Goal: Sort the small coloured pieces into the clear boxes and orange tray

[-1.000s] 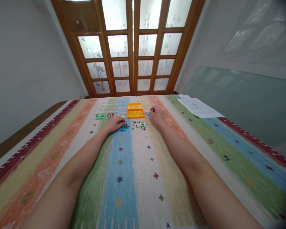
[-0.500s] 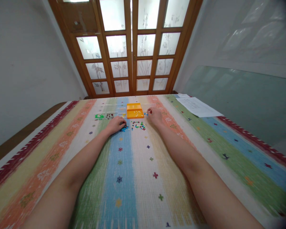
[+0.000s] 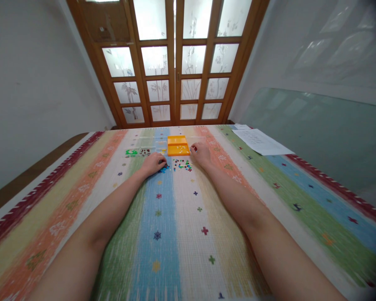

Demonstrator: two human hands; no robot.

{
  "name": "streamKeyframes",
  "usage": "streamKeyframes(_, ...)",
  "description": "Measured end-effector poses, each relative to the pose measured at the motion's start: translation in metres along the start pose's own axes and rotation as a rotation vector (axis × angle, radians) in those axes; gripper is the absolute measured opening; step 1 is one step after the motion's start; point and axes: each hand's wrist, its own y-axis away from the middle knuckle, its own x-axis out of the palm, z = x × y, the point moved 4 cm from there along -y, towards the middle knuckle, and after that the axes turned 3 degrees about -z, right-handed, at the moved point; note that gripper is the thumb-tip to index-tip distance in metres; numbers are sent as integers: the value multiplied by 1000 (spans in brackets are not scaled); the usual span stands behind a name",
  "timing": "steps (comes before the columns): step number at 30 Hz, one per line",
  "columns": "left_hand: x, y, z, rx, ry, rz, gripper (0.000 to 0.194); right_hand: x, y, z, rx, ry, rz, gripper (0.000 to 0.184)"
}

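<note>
My left hand (image 3: 152, 162) rests palm down on the striped cloth, fingers curled over the left end of a scatter of small coloured beads (image 3: 182, 165). My right hand (image 3: 201, 152) lies at the right end of the beads, next to an orange two-part tray (image 3: 178, 146); its fingers are pinched together on a tiny red piece. Left of the tray runs a row of clear compartments (image 3: 145, 151) holding green and dark pieces. Both forearms stretch far out over the table.
A striped, patterned cloth (image 3: 175, 225) covers the whole table. White paper sheets (image 3: 260, 141) lie at the far right. A sheet of glass (image 3: 316, 129) leans on the right wall. Wooden glazed doors (image 3: 175, 62) stand behind the table's far edge.
My right hand has slid left, from the tray's right side toward the tray's front corner. My left hand has crept slightly right over the beads.
</note>
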Motion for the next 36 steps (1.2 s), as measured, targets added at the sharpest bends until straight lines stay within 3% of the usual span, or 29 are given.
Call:
streamKeyframes(6, 4, -1, 6, -51, 58, -26, 19, -1, 1, 3, -40, -8, 17, 25)
streamKeyframes(10, 4, -3, 19, -138, 128, -109, 20, -2, 1, 1, -30, 4, 10, 27)
streamKeyframes(22, -17, 17, 89, -698, 235, -415, 33, -5, 3, 7, -25, 3, 33, 27)
streamKeyframes(28, -30, 27, 97, -774, 68, -460, 36, -2, 3, 7, -40, -3, 44, 27)
streamKeyframes(36, -34, 30, 96, -790, 0, -459, 34, -2, 3, 6, -45, 4, 39, 26)
